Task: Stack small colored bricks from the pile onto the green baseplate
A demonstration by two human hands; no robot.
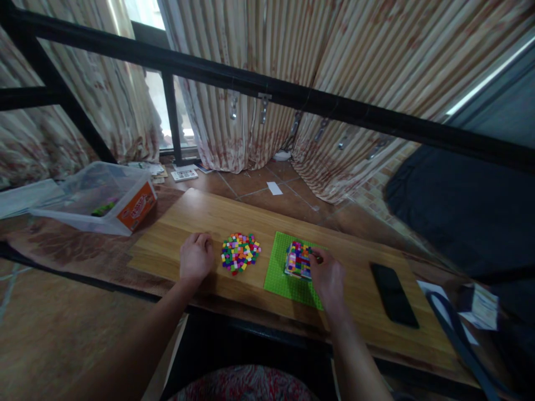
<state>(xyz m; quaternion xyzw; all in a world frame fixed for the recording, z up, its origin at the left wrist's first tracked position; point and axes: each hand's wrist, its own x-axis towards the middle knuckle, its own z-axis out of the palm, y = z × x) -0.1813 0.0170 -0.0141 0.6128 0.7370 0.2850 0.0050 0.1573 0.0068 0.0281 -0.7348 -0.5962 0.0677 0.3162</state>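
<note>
On the wooden board lies a green studded baseplate, which bears a block of small multicoloured toy bricks. My right hand is at the right side of that block. Its thumb and fingers are pinched together against the upper right edge, and whatever is between them is too small to make out. A loose pile of tiny coloured bricks sits left of the baseplate. Just left of the pile, my left hand rests on the board, its fingers curled in, with nothing visible in them.
A black phone lies at the right of the wooden board. At the left stands a clear plastic bin with an orange label. A black metal rail crosses beyond the board, in front of curtains.
</note>
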